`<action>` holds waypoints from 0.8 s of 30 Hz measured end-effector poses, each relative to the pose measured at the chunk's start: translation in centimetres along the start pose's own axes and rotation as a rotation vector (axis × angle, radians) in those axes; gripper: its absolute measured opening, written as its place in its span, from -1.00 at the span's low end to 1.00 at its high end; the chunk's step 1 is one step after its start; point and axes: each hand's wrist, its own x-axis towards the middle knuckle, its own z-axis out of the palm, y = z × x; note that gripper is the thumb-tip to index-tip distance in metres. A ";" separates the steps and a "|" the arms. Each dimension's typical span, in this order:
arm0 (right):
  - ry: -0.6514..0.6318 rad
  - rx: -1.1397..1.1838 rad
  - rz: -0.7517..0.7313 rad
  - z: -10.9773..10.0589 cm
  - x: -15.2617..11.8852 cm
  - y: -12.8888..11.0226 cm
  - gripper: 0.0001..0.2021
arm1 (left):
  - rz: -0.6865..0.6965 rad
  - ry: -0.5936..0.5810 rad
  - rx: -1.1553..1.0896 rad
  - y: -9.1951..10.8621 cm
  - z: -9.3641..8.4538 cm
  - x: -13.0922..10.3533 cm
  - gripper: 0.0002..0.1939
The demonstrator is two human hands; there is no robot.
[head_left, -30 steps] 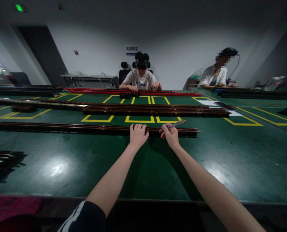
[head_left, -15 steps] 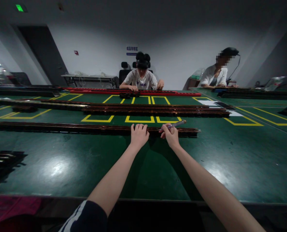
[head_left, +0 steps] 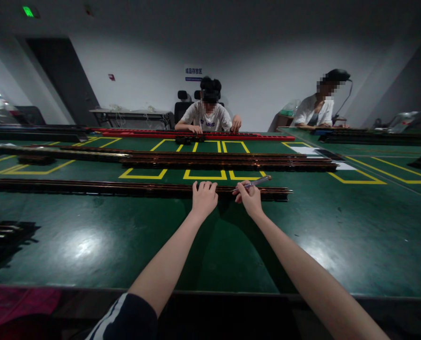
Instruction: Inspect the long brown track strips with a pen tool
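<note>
A long, thin dark bar [head_left: 97, 187] with copper-coloured edges lies crosswise on the green table in front of me. My left hand [head_left: 205, 197] is laid over it near the middle, fingers bent down over its far side. To the right, my right hand [head_left: 250, 198] pinches a slim pen-like tool [head_left: 260, 181], partly see-through with a brownish end. The tool slants, its lower end pointing left and down to the bar. My fingers hide part of that lower end, and whether it touches the bar I cannot tell.
Beyond lies a bundle of similar bars [head_left: 231, 161], and more bars [head_left: 8, 231] sit at the left edge. Yellow tape outlines [head_left: 359, 178] mark the table. Across it, a person [head_left: 210, 115] works at a red bar [head_left: 256, 136]; another person [head_left: 316, 111] sits at right.
The bar has slid slightly to the left under my hands. My right hand and the tool have shifted a touch left; the person opposite has moved a little.
</note>
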 end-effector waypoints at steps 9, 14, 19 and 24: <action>-0.023 -0.049 -0.022 -0.1 0.0 0.1 -0.54 | -0.025 0.011 -0.024 0.0 -0.4 0.1 -0.61; -0.038 -0.052 -0.016 -0.1 0.1 0.3 -0.52 | -0.057 0.012 -0.039 0.0 -0.7 0.1 -0.59; -0.048 -0.055 -0.028 -0.2 0.2 0.4 -0.51 | -0.101 0.019 -0.049 -0.1 -0.6 0.2 -0.58; -0.031 -0.053 -0.018 -0.2 0.1 0.4 -0.51 | -0.139 0.020 -0.059 -0.2 -0.4 0.3 -0.58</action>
